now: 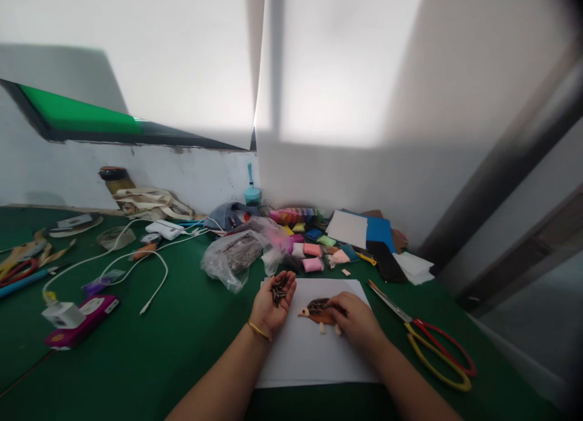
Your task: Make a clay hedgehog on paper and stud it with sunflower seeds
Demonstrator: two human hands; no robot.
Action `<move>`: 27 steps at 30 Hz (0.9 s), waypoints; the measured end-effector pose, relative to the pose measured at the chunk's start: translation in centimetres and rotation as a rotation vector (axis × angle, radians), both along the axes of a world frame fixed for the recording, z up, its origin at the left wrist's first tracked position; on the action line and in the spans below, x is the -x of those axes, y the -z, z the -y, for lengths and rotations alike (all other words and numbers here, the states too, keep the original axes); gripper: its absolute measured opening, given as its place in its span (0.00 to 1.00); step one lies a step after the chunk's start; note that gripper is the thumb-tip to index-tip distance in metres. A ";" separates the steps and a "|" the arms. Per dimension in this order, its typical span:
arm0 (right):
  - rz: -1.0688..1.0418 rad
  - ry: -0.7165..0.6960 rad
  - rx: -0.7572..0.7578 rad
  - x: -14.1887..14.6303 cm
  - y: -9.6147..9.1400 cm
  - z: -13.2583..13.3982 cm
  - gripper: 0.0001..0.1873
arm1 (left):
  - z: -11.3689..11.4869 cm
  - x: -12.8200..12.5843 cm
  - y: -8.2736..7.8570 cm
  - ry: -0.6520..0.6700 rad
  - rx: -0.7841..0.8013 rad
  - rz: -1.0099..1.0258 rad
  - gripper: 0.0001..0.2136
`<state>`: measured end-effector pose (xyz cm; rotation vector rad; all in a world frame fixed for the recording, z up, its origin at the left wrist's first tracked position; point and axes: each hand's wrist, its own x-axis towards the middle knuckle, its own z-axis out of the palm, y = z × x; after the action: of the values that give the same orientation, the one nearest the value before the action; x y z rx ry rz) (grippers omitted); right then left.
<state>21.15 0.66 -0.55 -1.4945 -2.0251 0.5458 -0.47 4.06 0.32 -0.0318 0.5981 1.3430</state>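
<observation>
My left hand (272,302) is cupped palm up over the top left corner of a white sheet of paper (310,354), holding a small heap of sunflower seeds (279,291). A gold bangle sits on that wrist. My right hand (353,316) rests on the sheet with its fingers pinched against a small brown clay hedgehog figure (317,310). Dark seeds stick in the figure's back. What the right fingertips pinch is too small to make out.
A clear plastic bag of seeds (237,254) lies just behind the paper. Coloured clay blocks (312,251) and card sheets (364,229) lie at the back. Red and yellow scissors (428,342) lie to the right. White cables (136,260), a pink box (84,324) and tools fill the left of the green table (182,336).
</observation>
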 end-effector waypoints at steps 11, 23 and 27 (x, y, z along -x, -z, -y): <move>0.142 -0.095 -0.145 0.4 0.1 0.2 0.09 | 0.2 -0.1 -0.4 -0.002 0.007 -0.027 0.08; 0.247 -0.126 -0.217 0.9 -0.2 0.6 0.09 | 0.1 -0.1 0.0 -0.002 -0.007 -0.023 0.07; 0.242 -0.123 -0.209 1.1 -0.2 0.6 0.10 | 0.1 -0.1 0.0 0.008 -0.013 -0.015 0.07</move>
<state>20.01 0.09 -0.32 -1.3714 -2.2914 0.1981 -0.35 3.95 0.32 -0.0084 0.6019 1.3402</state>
